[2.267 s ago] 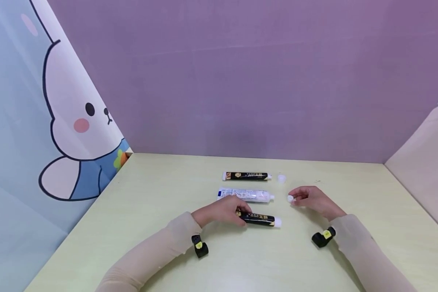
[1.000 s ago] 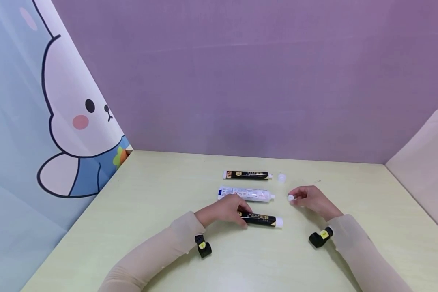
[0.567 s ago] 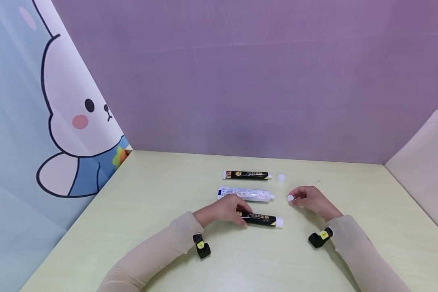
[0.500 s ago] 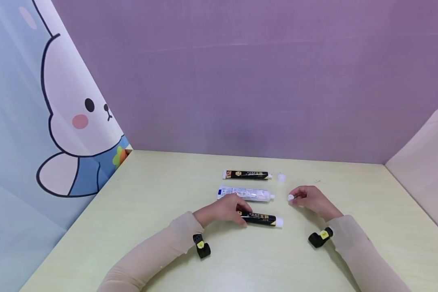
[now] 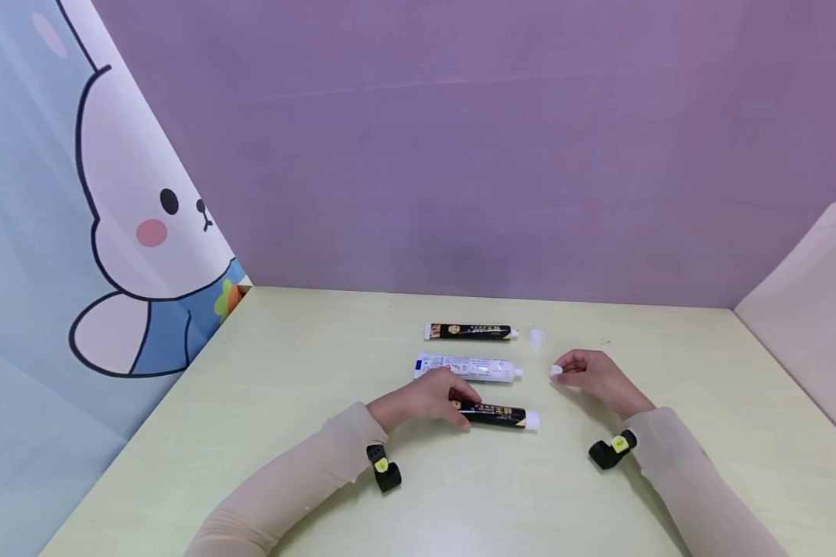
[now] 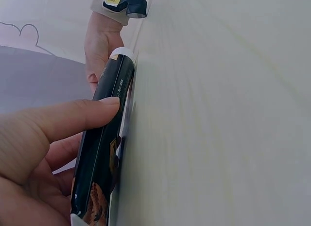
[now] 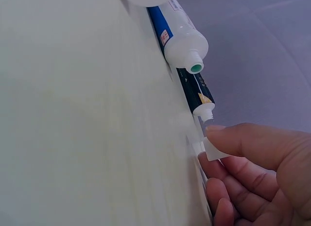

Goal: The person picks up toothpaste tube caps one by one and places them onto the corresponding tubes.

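Observation:
In the head view my left hand (image 5: 428, 398) grips the near black toothpaste tube (image 5: 498, 416), which lies level with its white cap (image 5: 532, 420) on and pointing right. The left wrist view has my thumb (image 6: 92, 116) lying across this tube (image 6: 104, 133). To the right, my right hand (image 5: 595, 379) pinches a small white cap (image 5: 556, 370) between thumb and fingers, low over the table. Just left of that cap, a white toothpaste tube (image 5: 484, 368) lies uncapped. Its bare nozzle (image 7: 196, 67), green inside, shows in the right wrist view.
Farther back lies another black toothpaste tube (image 5: 470, 333), uncapped, with a loose white cap (image 5: 536, 337) beside its nozzle. The pale table (image 5: 306, 340) ends at a purple backdrop (image 5: 460, 155). A curtain with a cartoon rabbit (image 5: 146, 186) hangs on the left.
My right hand and the pinched cap have shifted slightly toward the back, and the cap's tilt differs a little. The left hand and the tubes stay where they were.

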